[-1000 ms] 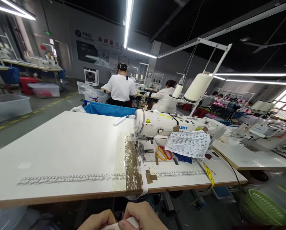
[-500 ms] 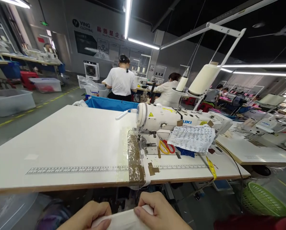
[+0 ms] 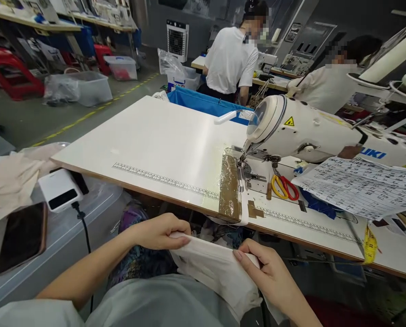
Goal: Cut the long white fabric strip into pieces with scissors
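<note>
Your left hand (image 3: 158, 231) and right hand (image 3: 271, 274) are both pinched shut on the white fabric piece (image 3: 216, 268), stretched between them over your lap, below the table edge (image 3: 148, 193). Fabric looks thin, soft, slightly creased, the loose end bunching under your right grip. Just above the grips: brown tape strip (image 3: 229, 190) and sewing machine (image 3: 305, 134). Scissors (image 3: 284, 187) up-right of your right hand. Phone (image 3: 21, 236) well left of your left grip.

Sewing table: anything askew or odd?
Yes. A printed sheet lies draped over the machine arm, partly covering the bed. Brown tape patches the table edge beside the needle plate. Both hands hold white cloth below the table.
</note>
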`<action>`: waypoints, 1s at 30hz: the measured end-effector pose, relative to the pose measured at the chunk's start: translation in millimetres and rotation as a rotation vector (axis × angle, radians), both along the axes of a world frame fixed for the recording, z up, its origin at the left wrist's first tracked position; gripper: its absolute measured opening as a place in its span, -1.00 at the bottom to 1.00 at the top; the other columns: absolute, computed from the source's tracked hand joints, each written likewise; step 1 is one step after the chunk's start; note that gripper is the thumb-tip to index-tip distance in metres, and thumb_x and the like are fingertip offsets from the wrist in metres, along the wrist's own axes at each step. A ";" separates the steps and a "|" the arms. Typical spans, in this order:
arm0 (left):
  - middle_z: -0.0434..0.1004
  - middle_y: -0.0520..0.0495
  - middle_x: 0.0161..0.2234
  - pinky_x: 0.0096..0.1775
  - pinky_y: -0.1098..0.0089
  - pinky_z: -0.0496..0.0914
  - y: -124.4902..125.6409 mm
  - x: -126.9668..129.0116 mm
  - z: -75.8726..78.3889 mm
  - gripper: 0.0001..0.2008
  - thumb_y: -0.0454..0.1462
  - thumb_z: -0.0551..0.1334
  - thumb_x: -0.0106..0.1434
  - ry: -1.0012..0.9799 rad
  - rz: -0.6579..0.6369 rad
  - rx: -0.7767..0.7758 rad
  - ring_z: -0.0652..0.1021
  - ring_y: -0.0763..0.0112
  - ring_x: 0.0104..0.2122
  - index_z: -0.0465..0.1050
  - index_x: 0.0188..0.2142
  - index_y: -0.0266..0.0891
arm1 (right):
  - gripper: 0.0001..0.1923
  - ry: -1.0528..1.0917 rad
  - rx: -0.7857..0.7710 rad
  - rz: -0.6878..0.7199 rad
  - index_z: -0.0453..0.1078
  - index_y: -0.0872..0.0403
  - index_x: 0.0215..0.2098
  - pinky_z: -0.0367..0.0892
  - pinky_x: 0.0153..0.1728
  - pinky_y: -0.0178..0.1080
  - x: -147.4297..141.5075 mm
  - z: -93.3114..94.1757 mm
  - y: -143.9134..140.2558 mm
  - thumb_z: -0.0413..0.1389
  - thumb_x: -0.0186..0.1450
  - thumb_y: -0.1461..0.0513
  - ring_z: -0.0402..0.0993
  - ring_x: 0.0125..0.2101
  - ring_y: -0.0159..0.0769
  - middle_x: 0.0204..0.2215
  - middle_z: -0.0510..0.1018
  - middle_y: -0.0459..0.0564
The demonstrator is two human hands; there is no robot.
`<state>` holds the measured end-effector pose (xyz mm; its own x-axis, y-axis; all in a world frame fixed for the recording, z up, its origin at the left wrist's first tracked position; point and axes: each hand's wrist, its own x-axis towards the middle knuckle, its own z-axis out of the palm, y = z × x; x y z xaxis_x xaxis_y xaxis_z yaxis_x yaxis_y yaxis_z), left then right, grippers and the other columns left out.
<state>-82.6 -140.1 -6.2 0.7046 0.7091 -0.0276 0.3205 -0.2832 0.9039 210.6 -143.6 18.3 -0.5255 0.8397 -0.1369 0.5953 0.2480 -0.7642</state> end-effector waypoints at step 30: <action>0.50 -0.02 -0.43 -0.41 0.52 0.33 -23.5 5.4 -28.8 -0.81 -0.20 0.13 0.32 -0.208 0.690 0.144 0.48 0.48 -0.45 0.44 -0.33 -0.26 | -0.53 0.018 -0.100 -0.141 0.38 0.05 -0.44 0.17 -0.59 -0.39 12.0 -100.8 -26.1 -0.06 0.34 -0.12 0.35 -0.56 -0.34 -0.56 0.43 -0.07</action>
<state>-77.2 -163.6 -35.0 0.0767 0.9797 0.1853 0.2948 -0.1998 0.9344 222.7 -169.6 -82.5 -0.4065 0.8880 -0.2149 0.6052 0.0856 -0.7915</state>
